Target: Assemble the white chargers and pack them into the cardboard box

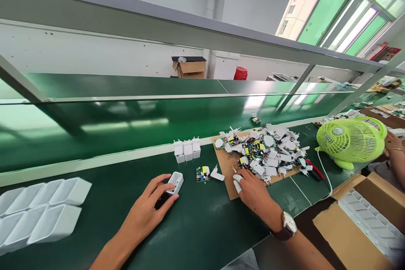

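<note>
A dark green bench (202, 228) runs across the lower frame, backed by a green conveyor belt (126, 122) under a grey metal rail (126, 21). Behind them stands a white wall (95, 55), with an open cardboard box (190, 68) and a red container (240, 73) against it at centre frame. Green-tinted windows (322, 12) in grey metal frames at the upper right admit daylight, which reflects off the belt surface.

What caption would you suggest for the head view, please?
Left hand grips a white charger shell on the green bench while the right hand rests by a pile of parts.
</note>
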Available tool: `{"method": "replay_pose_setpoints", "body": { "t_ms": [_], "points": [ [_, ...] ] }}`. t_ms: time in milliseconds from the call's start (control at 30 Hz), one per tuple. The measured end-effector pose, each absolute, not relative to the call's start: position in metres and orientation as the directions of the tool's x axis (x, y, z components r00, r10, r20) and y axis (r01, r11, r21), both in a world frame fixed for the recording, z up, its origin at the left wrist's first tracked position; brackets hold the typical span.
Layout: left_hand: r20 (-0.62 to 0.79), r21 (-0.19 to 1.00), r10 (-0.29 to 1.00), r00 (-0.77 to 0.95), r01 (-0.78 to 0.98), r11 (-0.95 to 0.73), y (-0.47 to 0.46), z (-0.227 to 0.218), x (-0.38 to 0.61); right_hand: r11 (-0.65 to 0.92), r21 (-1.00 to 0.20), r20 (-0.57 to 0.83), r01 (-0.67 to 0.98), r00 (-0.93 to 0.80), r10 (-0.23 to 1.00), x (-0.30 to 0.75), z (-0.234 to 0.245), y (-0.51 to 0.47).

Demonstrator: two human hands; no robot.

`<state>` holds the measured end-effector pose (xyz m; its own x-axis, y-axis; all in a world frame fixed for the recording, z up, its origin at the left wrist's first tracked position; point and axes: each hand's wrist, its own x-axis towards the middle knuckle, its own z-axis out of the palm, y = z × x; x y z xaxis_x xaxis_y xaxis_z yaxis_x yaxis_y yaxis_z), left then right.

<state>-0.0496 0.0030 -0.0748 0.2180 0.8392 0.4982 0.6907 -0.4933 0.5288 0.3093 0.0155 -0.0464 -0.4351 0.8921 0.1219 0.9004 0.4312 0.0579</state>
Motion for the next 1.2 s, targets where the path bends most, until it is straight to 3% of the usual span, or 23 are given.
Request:
{"method": "replay_pose_setpoints", "body": {
  "t_ms": [133,300,767,933,1067,1200],
  "points": [
    [0.515,0.513,0.825,0.231,0.689,-0.513,0.003,-0.073,-0.047,0.399,0.137,0.083,0.907,-0.412,0.907,0.326,-0.056,0.008],
    [0.523,0.513,0.823,0.221,0.690,-0.511,0.003,-0.073,-0.048,0.368,0.117,0.130,0.922,-0.382,0.915,0.322,-0.068,0.014],
    [0.486,0.548,0.846,0.219,0.678,-0.490,0.002,-0.074,-0.047,0.491,-0.150,0.305,0.858,-0.432,0.849,0.304,-0.057,0.019],
    [0.472,0.568,0.849,0.238,0.655,-0.499,0.001,-0.077,-0.045,0.598,-0.299,0.275,0.744,-0.533,0.800,0.267,-0.042,0.039],
    [0.437,0.606,0.872,0.222,0.644,-0.468,0.001,-0.079,-0.047,0.624,-0.302,0.199,0.721,-0.592,0.781,0.243,-0.049,0.062],
    [0.387,0.661,0.900,0.198,0.621,-0.421,0.001,-0.079,-0.048,0.639,-0.305,0.218,0.706,-0.601,0.769,0.235,-0.045,0.074]
  ]
}}
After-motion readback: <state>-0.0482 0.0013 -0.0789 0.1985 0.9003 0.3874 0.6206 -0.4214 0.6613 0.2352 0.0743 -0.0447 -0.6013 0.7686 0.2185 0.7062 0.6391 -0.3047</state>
